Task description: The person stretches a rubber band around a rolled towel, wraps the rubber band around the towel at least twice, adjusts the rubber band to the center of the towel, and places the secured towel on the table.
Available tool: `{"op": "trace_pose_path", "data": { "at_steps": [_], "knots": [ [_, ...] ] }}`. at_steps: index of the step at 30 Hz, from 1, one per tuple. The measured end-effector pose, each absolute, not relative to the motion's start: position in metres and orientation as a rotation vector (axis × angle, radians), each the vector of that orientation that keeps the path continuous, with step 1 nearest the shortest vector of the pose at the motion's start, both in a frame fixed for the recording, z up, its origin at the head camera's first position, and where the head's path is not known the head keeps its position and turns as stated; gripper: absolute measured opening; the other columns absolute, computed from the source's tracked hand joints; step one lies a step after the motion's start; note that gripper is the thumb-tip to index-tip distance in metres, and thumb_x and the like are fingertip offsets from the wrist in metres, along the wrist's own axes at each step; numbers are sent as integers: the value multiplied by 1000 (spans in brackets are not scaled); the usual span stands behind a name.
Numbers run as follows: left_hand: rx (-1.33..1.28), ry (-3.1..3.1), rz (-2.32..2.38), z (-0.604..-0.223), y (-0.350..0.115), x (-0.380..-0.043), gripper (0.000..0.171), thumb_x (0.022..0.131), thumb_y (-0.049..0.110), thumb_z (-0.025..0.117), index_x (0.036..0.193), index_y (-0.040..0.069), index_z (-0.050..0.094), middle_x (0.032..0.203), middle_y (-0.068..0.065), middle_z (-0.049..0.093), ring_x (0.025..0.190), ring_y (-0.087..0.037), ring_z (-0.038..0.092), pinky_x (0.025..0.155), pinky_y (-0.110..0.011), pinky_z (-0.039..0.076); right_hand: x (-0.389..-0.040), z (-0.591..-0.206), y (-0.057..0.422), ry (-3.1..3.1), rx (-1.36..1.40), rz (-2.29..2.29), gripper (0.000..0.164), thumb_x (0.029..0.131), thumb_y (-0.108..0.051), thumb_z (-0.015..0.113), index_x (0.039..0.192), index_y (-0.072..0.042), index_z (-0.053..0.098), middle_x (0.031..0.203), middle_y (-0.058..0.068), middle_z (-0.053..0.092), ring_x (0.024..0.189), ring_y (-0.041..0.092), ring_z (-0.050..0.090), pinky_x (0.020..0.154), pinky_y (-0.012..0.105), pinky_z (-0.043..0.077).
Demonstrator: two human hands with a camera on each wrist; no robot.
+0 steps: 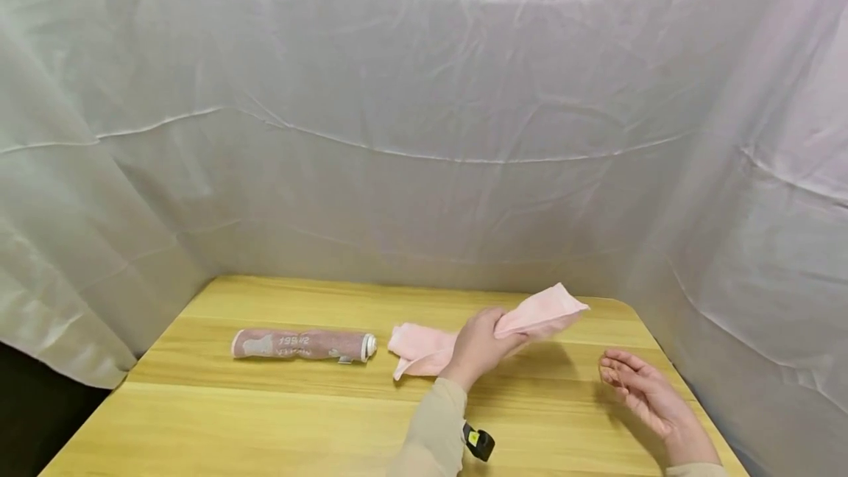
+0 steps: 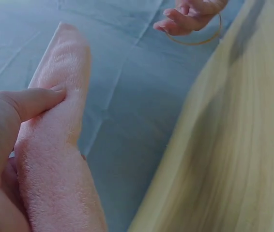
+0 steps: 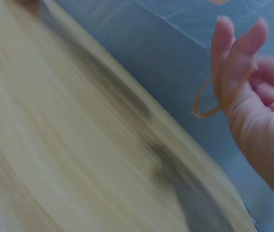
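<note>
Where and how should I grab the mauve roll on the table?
Probably grip the mauve roll round its middle, from above: it lies flat, long and roughly cylindrical, with nothing on top. Its white end likely leaves less finger room because the pink cloth is close by.

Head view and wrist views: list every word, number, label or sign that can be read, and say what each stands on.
None can be quoted with confidence.
Mauve roll: two short rows of pale characters, too blurred to read.
Yellow patch on the black wrist device: any mark is too small to read.
Pink cloth: no lettering shows.
Wrist views: no text shows.
</note>
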State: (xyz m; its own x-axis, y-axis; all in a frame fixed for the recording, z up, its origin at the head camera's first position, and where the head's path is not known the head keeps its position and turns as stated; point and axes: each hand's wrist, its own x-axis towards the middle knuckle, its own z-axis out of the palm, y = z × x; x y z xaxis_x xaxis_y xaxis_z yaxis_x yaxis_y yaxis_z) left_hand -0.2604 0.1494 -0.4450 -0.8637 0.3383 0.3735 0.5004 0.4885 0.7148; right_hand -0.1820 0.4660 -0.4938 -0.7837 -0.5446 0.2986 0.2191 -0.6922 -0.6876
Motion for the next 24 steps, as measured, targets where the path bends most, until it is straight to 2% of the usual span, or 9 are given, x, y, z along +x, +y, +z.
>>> {"op": "trace_pose_path", "data": {
  "at_steps": [3, 8, 10, 14, 19, 24],
  "knots": [
    [-676, -2511, -1354, -439, 145, -256, 36, 78, 47, 75, 100, 20, 68, 95, 5, 68, 81, -8, 59, 71, -23, 49, -184, -492, 460, 890, -737, -2446, 63, 98, 10, -2, 135, 1, 48, 133, 17, 58, 120, 25, 62, 92, 26, 55],
    [-621, -2437, -1415, -431, 137, -250, 30, 78, 43, 76, 93, 19, 66, 87, 6, 65, 73, -6, 54, 65, -20, 45, -187, -489, 451, 937, -764, -2437, 51, 103, 4, 8, 132, -6, 48, 134, 12, 58, 123, 27, 59, 97, 32, 53],
    [-615, -2404, -1423, -429, 134, -247, 30, 77, 42, 76, 92, 19, 65, 85, 6, 64, 71, -5, 53, 64, -19, 44, -187, -487, 447, 990, -765, -2429, 45, 104, 1, 13, 129, -8, 50, 133, 10, 59, 126, 29, 57, 101, 35, 50],
    [-625, -2334, -1446, -427, 130, -243, 30, 77, 39, 77, 92, 17, 64, 82, 5, 63, 69, -5, 51, 62, -18, 43, -188, -481, 438, 1041, -812, -2385, 40, 105, -3, 19, 128, -6, 52, 135, 9, 57, 134, 31, 49, 110, 43, 42],
    [-635, -2267, -1537, -425, 126, -241, 31, 77, 36, 77, 96, 17, 63, 86, 4, 65, 72, -4, 52, 65, -18, 45, -189, -464, 421, 1035, -932, -2354, 42, 107, -11, 20, 141, -4, 43, 147, 11, 46, 144, 32, 35, 115, 54, 32],
    [-614, -2237, -1596, -426, 123, -240, 33, 78, 34, 77, 102, 17, 63, 92, 2, 67, 78, -6, 56, 71, -20, 47, -191, -444, 402, 1079, -976, -2418, 45, 106, -8, 17, 144, -5, 38, 150, 10, 42, 145, 34, 32, 112, 59, 34]
  ]
}}
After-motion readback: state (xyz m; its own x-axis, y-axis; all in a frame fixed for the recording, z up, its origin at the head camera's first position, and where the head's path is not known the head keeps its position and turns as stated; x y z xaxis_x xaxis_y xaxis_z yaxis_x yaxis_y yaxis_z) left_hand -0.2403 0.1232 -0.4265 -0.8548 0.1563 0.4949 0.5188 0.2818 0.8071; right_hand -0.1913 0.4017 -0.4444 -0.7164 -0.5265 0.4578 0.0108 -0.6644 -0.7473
